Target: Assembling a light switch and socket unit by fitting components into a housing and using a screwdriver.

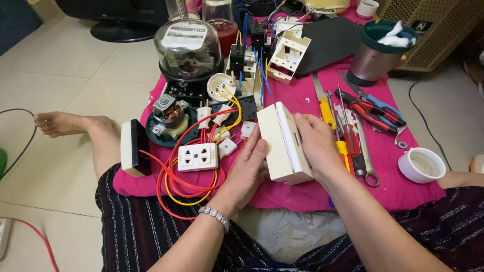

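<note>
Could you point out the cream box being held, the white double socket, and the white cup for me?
cream box (282,146): head view, on its broad front face, between both hands.
white double socket (198,156): head view, middle of its face, between the outlets.
white cup (409,171): head view, on its outer wall.

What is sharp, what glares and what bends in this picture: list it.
Head view: even, soft light with faint shadows; both hands, left hand and right hand, and the cream rectangular plastic box are sharp; glare spots the clear glass dome of the meter; floor tile lines bow slightly toward the frame edges.
</note>
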